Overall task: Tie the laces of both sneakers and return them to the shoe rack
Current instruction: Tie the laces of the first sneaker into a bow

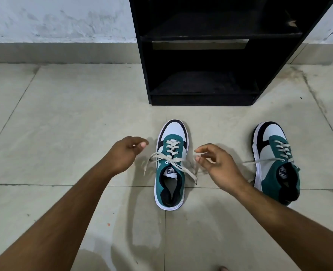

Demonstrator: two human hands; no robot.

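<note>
Two teal, white and black sneakers stand on the tiled floor with their toes toward the black shoe rack [200, 94]. The left sneaker [171, 188] lies between my hands, its beige lace [173, 162] crossed in a loose bow over the tongue. My left hand [124, 155] hovers just left of the bow, fingertips pinched together, with no lace clearly in them. My right hand [218, 167] is just right of it, with a pale strip of lace at the thumb and index finger. The right sneaker [275, 153] stands further right, its lace [259, 162] loose and trailing left.
The rack has two open dark shelves, with nothing visible on them. A grey skirting and a stained white wall [54, 20] run behind. A small orange speck [108, 224] lies on the tiles near my left forearm. A toe [223, 268] shows at the bottom edge.
</note>
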